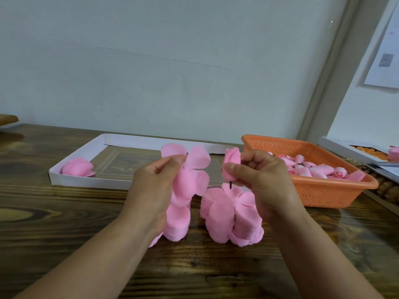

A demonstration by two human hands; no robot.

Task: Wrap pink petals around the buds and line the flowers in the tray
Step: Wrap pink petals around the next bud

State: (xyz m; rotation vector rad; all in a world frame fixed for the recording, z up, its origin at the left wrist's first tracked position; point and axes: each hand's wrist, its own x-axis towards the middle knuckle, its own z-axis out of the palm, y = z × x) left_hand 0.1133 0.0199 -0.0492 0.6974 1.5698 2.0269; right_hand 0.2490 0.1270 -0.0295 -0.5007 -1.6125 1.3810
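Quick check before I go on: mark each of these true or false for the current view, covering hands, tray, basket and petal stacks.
1. The right hand pinches a bud. True.
2. The white tray holds five finished flowers. False: only one flower lies in it, at its left end.
3. The orange basket holds buds. True.
4. The left hand is idle on the table. False: it holds a petal piece up.
5. Two petal stacks stand on the table. True.
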